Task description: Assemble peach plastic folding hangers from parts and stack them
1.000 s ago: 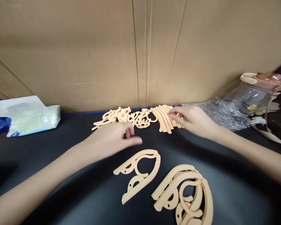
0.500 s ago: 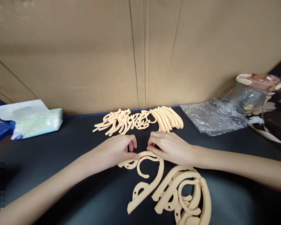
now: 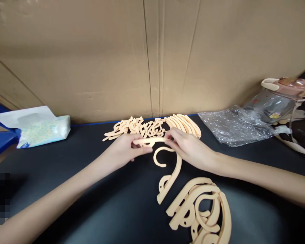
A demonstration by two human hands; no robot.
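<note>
A cream folding clothes hanger point(image 3: 178, 165) is held up between my two hands, its hook curling in the middle. My left hand point(image 3: 127, 145) pinches the end of one arm, thumb in front and fingers behind. Near the hook joint, my right hand point(image 3: 185, 144) has its fingers closed on the hanger; the joint is partly hidden by them. The hanger's other arm hangs down toward me. Just in front of it, several hangers point(image 3: 225, 217) lie stacked in an overlapping pile on the black tabletop point(image 3: 112, 210).
Behind my hands lie loose cream hanger arms point(image 3: 184, 123) in a row, small hooks point(image 3: 155, 128) and more loose pieces point(image 3: 117, 130). A tissue pack point(image 3: 45, 132) sits left. To the right are a clear plastic bag point(image 3: 228, 125) and a bottle point(image 3: 277, 101). A cardboard wall point(image 3: 91, 67) rises behind.
Both hands have lifted the hanger off the tabletop and moved it slightly away from me. My left fingers have closed on the arm's end. The stacked pile stays put.
</note>
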